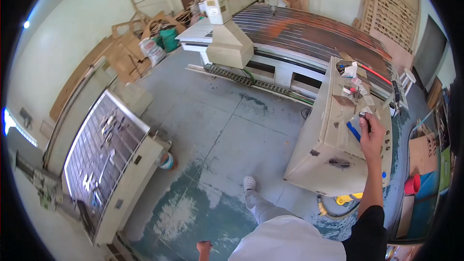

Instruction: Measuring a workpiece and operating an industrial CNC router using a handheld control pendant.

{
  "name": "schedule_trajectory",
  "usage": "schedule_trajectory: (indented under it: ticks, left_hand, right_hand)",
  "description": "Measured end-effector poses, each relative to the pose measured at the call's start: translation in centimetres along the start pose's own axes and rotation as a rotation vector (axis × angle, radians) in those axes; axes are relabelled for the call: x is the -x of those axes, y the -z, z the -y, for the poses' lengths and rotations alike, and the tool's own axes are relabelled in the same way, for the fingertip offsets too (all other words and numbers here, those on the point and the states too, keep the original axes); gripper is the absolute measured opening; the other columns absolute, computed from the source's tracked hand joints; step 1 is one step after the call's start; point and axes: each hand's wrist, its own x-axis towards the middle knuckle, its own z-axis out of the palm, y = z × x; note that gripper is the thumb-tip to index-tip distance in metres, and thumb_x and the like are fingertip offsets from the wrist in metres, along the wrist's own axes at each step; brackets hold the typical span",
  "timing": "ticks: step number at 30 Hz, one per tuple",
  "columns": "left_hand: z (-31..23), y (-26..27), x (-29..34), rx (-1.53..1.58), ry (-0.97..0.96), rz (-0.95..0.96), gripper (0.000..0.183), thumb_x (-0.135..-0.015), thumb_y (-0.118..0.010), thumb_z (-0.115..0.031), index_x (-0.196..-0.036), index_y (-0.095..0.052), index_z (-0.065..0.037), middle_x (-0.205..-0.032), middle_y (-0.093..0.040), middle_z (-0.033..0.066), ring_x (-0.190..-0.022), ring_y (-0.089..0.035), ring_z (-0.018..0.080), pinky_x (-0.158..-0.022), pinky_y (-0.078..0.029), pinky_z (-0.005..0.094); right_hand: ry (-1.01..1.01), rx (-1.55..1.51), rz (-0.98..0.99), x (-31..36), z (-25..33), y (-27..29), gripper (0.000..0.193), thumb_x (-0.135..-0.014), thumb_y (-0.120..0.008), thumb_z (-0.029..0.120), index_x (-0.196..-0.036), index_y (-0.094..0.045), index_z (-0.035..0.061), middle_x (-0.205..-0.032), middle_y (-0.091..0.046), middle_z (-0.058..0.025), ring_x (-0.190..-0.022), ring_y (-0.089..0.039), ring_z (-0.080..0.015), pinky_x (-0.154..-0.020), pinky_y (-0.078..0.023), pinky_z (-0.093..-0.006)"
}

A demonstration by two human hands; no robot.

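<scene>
My right hand (372, 135) is over the top of a beige control cabinet (309, 149) on the right. Its thumb and fingers pinch a small dark piece with a shiny end (363, 115), too small to name. A blue strip-like thing (354, 131) lies on the cabinet just left of that hand. Beyond it on the cabinet top are small clear containers (369, 100), a brown scrap (343, 101), white paper (350, 71) and a red rod (374, 74). My left hand (204, 247) hangs low near the bottom edge, its fingers curled in, with nothing visible in them.
A large CNC router table (299, 33) with its beige gantry (229, 50) spans the back. Another slatted machine bed (104, 140) with loose tools stands at left, a bucket (167, 161) beside it. A hose (333, 215) lies by the cabinet's base; a red bucket (412, 184) is at right.
</scene>
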Motion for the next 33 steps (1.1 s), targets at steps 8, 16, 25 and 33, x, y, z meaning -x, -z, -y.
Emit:
schedule_trajectory:
  ticks: [8,16,25,33]
  left_hand:
    - [-24.3,-2.0,-11.4,-0.053,-0.059,0.335,0.009,-0.078,-0.065,-0.006,-0.073,-0.063,0.001,-0.063,-0.063,0.0121,-0.046,-0.058,0.0186,-0.038,-0.044,0.0305]
    - [-59.3,-15.2,-12.4,-0.519,-0.44,0.341,0.016,-0.076,-0.062,-0.014,-0.068,-0.065,-0.001,-0.063,-0.064,0.0092,-0.051,-0.061,0.0167,-0.046,-0.048,0.031]
    - [-90.7,-35.8,-11.8,-0.907,-1.191,0.476,0.029,-0.075,-0.071,-0.029,-0.09,-0.07,-0.005,-0.089,-0.07,0.0156,-0.088,-0.066,0.0319,-0.078,-0.052,0.0395]
    - [-119.0,-51.8,9.6,-1.037,-1.644,0.831,0.037,-0.08,-0.068,-0.02,-0.11,-0.059,-0.002,-0.085,-0.067,0.0167,-0.083,-0.065,0.0342,-0.074,-0.052,0.0422]
  right_hand:
    - [0.092,0.237,0.157,-15.8,1.9,-9.2,0.01,-0.083,-0.063,0.003,-0.09,-0.06,-0.0031,-0.076,-0.059,-0.0183,-0.069,-0.057,-0.0368,-0.061,-0.043,-0.0395]
    - [0.134,0.493,0.36,-31.5,0.0,-17.5,0.012,-0.086,-0.059,0.01,-0.084,-0.056,-0.0011,-0.073,-0.055,-0.0196,-0.073,-0.055,-0.0402,-0.066,-0.042,-0.0471]
    - [-0.018,0.748,0.457,-47.9,-13.9,-31.9,0.018,-0.084,-0.063,0.016,-0.083,-0.063,-0.0019,-0.071,-0.061,-0.023,-0.073,-0.06,-0.0416,-0.069,-0.047,-0.05]
    - [-0.192,0.849,0.634,-57.0,-33.7,-43.2,0.026,-0.083,-0.062,0.026,-0.083,-0.066,-0.0001,-0.072,-0.063,-0.0234,-0.076,-0.063,-0.0412,-0.075,-0.051,-0.0476]
